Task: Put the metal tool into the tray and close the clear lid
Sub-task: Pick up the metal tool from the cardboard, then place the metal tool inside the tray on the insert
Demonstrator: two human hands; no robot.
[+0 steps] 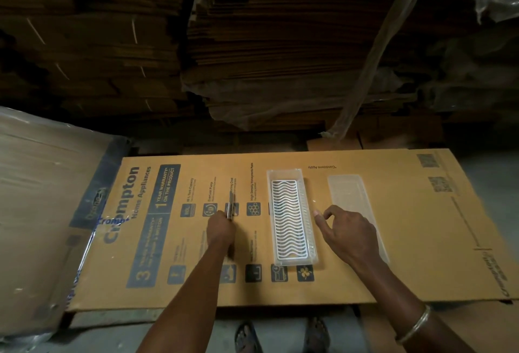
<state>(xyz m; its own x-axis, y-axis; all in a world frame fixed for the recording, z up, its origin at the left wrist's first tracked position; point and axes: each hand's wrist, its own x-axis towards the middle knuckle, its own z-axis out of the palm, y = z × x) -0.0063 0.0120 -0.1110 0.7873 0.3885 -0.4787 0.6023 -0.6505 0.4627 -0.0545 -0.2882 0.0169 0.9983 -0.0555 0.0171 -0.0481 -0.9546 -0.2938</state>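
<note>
Tool (231, 203) pinched in left hand (222, 229), blade-like length pointing away, parallel to tray (308, 213) lying just to its right on cardboard (393, 240). Short sideways carry needed, no turning. Right hand (346, 233) loosely curled, holding nothing, hovering between tray and clear lid (351, 192) farther right.

**Packing warehouse or storeroom**

Dim storage space. Tall stacks of flattened cardboard (280, 52) fill the background, some under loose plastic sheeting (373, 66). A flattened, printed appliance carton (365, 282) serves as worktop; wrapped carton (42, 198) at left.
</note>
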